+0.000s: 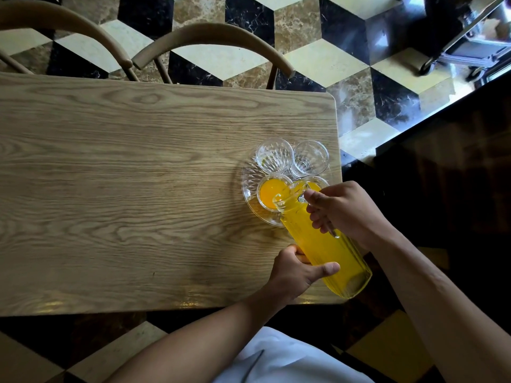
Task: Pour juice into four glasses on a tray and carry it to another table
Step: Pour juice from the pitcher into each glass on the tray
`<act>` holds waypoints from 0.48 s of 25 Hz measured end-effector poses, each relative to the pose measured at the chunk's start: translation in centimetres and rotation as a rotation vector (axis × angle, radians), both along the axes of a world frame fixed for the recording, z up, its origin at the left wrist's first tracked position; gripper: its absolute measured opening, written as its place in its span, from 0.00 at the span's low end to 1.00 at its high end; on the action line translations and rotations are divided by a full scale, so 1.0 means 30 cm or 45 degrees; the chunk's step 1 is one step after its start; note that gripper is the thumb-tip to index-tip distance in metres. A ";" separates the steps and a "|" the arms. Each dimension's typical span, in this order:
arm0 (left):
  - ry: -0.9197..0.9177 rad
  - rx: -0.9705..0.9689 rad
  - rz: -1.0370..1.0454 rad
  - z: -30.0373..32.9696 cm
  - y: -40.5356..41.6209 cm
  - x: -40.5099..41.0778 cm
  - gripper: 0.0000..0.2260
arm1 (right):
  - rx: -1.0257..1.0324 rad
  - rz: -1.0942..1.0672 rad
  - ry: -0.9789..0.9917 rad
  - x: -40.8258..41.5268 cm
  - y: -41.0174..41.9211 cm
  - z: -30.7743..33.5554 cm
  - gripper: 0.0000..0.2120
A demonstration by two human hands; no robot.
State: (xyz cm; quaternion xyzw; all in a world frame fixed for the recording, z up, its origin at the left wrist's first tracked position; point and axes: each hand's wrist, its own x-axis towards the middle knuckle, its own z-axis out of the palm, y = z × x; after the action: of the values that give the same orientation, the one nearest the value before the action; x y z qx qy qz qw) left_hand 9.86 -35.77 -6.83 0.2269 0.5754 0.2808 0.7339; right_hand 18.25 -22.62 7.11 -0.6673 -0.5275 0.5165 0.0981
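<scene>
Right now both hands are closed on the glass pitcher (323, 241) of orange juice: the right hand (347, 211) is wrapped around the handle near the neck, fingers curled fully shut, while the left hand (297, 270) cups the lower body from the near-left side, thumb laid across the glass. The pitcher is tilted, its long axis running from the base at the table's near edge up and away to the spout (280, 200), which hangs over the near-left glass (272, 193) on the clear tray (246, 186). That glass holds juice, and whether liquid is flowing at this instant is too fine to tell. The near-right glass (315, 186), mostly hidden behind the pitcher's neck and the right hand, also shows orange. The two far glasses, far-left (273, 156) and far-right (311, 158), look empty. So the pour seems about halfway done. What matters next is that the empty glasses lie straight beyond the spout, further along the pitcher's own axis, so the spout would need to travel forward over the filled pair; the right hand, nearer the neck, would steer it. The tray sits near the far-right corner of the wooden table (138, 175).
</scene>
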 end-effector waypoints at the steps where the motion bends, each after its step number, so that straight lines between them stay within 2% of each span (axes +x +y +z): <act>1: 0.025 0.008 -0.008 -0.003 0.001 -0.002 0.44 | 0.005 -0.009 0.012 0.007 -0.007 0.003 0.20; 6: 0.143 0.062 -0.088 -0.007 0.000 0.007 0.43 | 0.037 -0.088 0.086 0.057 -0.045 0.032 0.19; 12: 0.151 0.109 -0.192 0.013 0.017 0.056 0.37 | 0.066 -0.197 0.180 0.141 -0.073 0.058 0.18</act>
State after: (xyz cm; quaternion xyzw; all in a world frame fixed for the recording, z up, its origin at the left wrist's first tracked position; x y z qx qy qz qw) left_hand 11.55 -35.27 -6.44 0.3169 0.5867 0.2350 0.7073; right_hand 22.49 -24.81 8.85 -0.6653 -0.4792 0.5394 0.1919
